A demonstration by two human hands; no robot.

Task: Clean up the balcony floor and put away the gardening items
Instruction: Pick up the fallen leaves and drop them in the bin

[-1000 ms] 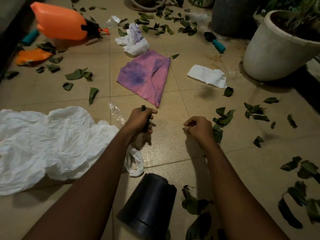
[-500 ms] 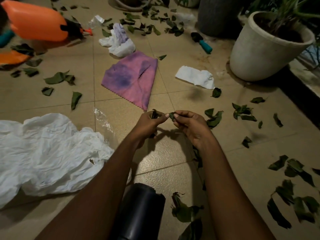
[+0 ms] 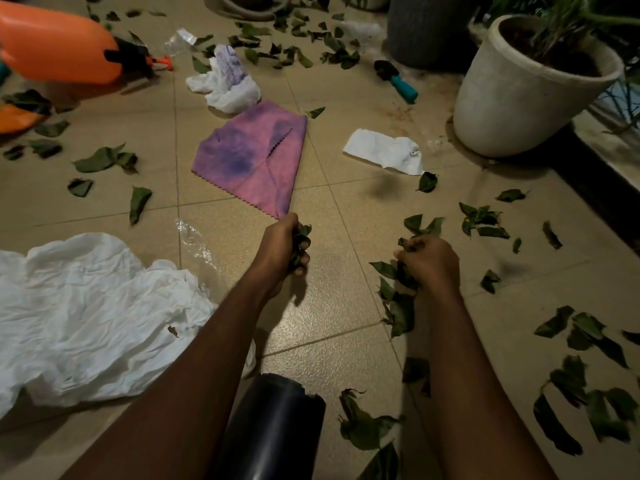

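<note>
Fingers of the left hand [image 3: 285, 245] curl tight round a wad of leaves [image 3: 299, 242]; the right hand [image 3: 429, 263] clenches on more at floor level. Cleanup looks early: leaves litter the tiles, and the pink cloth [image 3: 256, 157], trowel [image 3: 396, 79] and orange sprayer [image 3: 59, 46] lie out, not yet put away

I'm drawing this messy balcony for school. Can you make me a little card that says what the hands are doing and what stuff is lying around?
Left hand: grips a bunch of leaves
Right hand: grips more leaves, low by a loose pile
Floor: tan tiles, leaves scattered all over
Cloth: pink, flat, just beyond the left hand
Bag: white, crumpled, at left
Pot: black, between the forearms
Sprayer: orange, far left
Trowel: teal handle, near the white planter
</note>
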